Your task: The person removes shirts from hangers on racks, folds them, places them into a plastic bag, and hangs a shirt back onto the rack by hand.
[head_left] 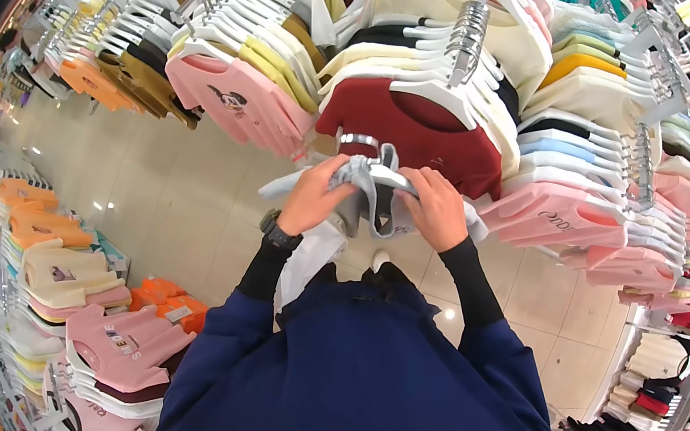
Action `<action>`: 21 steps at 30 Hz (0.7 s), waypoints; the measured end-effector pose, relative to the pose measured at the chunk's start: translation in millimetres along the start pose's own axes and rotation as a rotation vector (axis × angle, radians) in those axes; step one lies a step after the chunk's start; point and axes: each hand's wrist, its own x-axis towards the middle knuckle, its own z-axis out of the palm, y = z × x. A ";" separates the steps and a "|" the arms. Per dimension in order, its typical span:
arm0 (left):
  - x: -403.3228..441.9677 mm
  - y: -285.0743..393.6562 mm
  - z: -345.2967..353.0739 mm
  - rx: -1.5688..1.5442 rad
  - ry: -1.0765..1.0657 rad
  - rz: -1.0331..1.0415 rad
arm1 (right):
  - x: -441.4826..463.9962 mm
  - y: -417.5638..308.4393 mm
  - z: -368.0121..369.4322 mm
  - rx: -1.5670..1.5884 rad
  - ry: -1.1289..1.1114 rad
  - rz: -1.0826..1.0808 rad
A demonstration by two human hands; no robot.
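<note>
A light grey garment point(358, 204) on a white hanger point(391, 177) is held up in front of my body. My left hand point(315, 195) has its fingers closed on the garment near the collar, at the hanger's left side. On the other side of the collar, my right hand point(435, 208) grips the garment and hanger with bent fingers. Just beyond both hands hangs a dark red shirt point(412, 131), at the front of a rack arm.
Racks of hanging shirts, with pink shirts point(233, 98) at the front left and more pink ones point(554, 214) to the right, line the far side. Orange packages point(169, 303) lie at the lower left beside other hung shirts. Tiled floor point(160, 186) shows between the racks.
</note>
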 end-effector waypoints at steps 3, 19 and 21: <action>25.6 11.1 10.8 0.036 0.003 0.015 | 6.7 10.4 -4.7 -0.036 0.076 0.020; 113.2 -43.6 34.4 0.242 0.021 -0.004 | 6.6 125.2 -0.5 0.085 0.084 0.270; 110.0 -52.8 28.8 0.327 0.061 -0.002 | 3.6 137.3 -1.5 0.100 0.100 0.261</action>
